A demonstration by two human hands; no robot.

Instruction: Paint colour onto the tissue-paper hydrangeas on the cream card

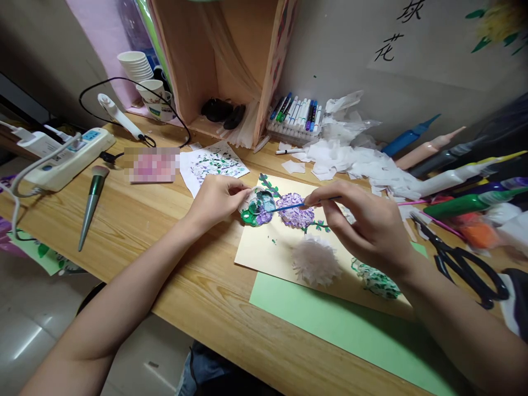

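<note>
rt hand (363, 220) w/ 1 paintbrush (289, 207)

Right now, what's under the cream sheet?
A green sheet sticks out past the near edge of the cream sheet, over the wooden table. Anything else underneath is covered.

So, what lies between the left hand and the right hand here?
In the head view, the paint-covered palette at the left hand's fingertips, then the purple flower; the thin blue brush, in the right hand's grip, passes over that flower.
</note>
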